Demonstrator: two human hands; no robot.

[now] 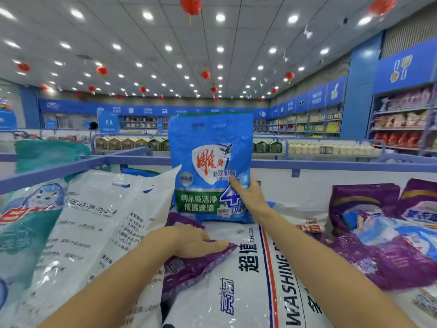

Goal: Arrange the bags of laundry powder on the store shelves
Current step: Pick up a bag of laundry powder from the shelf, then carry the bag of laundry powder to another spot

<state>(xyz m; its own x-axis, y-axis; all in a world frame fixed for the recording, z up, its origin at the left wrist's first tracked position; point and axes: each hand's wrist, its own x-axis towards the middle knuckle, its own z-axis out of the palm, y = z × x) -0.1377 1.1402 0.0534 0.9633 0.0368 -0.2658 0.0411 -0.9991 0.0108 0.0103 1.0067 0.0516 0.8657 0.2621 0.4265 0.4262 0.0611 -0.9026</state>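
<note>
blue glossy plastic: the blue bag (210, 166) stands upright straight ahead of me, near the back rail (331, 165) of the shelf (307, 185), long axis vertical, its foot on the white bag (248, 268). my right hand (250, 197) is nearer it and pinches its lower right edge, thumb on the front; the fingers behind are hidden. my left hand (196, 240), well apart from the right, lies flat on the purple bag (189, 268), toward the front edge.
</note>
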